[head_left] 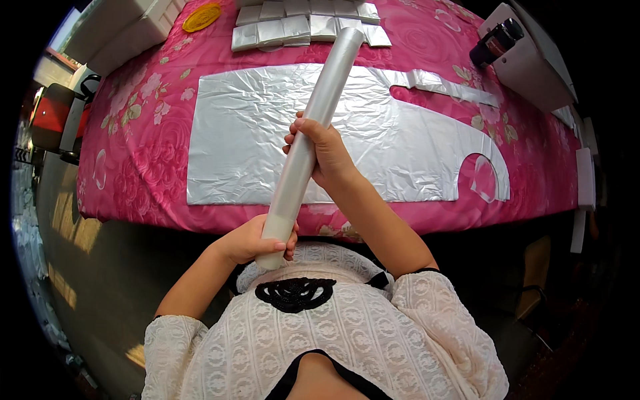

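Both my hands grip a long roll of translucent whitish plastic film (280, 190), tilted with its far end up and to the right. My left hand (263, 239) is wrapped round its lower end, close to my body. Higher up, near the roll's middle, the fingers and thumb of my right hand (325, 148) close about it. Beneath the roll a flat silvery plastic apron (253, 133) lies spread on the table, somewhat creased. Its curved neck loop (495, 157) is at the right, and a strap (453, 88) stretches along the far side.
A pink flowered cloth (147, 190) covers the table. Folded silvery packets (293, 28) stand in rows at the back. A yellow round item (201, 17) lies beside white boxes (113, 33) at the far left. At the far right, a dark bottle (497, 43) is next to a white box (533, 73).
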### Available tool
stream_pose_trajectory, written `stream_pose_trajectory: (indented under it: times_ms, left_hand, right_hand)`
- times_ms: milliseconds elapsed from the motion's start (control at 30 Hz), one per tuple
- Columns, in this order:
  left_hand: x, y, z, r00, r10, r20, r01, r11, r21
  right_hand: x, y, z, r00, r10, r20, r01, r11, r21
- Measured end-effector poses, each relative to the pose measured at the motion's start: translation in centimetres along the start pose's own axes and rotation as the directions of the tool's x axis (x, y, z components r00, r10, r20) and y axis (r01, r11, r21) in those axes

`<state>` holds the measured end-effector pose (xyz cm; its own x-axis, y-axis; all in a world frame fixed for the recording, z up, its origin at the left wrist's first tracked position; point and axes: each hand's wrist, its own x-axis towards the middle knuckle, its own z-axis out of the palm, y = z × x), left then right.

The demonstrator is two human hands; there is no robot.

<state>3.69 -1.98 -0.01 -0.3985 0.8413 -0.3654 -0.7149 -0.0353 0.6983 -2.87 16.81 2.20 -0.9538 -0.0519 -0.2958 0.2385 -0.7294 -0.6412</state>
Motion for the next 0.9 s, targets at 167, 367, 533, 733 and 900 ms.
stream_pose_trajectory:
  times_ms: [167, 367, 533, 733, 900]
  left_hand:
    - [0.7, -0.6, -0.5, 0.937, -0.084, -0.338, 0.032, 0.987, -0.157]
    - [-2.2, -3.3, -3.2, 0.895, -0.287, -0.342, 0.271, 0.958, -0.095]
    - [-5.1, -4.4, -4.3, 0.933, -0.311, -0.182, 0.313, 0.95, -0.013]
    - [-5.6, -5.5, -4.4, 0.918, -0.332, -0.218, 0.331, 0.943, -0.042]
    - [-5.7, -6.0, -4.9, 0.919, -0.313, -0.241, 0.325, 0.946, 0.009]
  right_hand:
    - [-1.5, 4.7, -1.1, 0.989, -0.028, -0.144, 0.0, 0.982, -0.189]
    - [0.8, 6.6, -3.6, 0.957, 0.21, -0.2, -0.211, 0.977, 0.019]
    - [4.7, -0.4, -8.2, 0.858, -0.313, -0.407, 0.236, 0.944, -0.229]
    - [4.6, -3.9, -11.9, 0.899, -0.364, -0.245, 0.122, 0.744, -0.657]
    - [3.6, -3.2, -11.2, 0.957, -0.289, 0.026, 0.162, 0.458, -0.874]
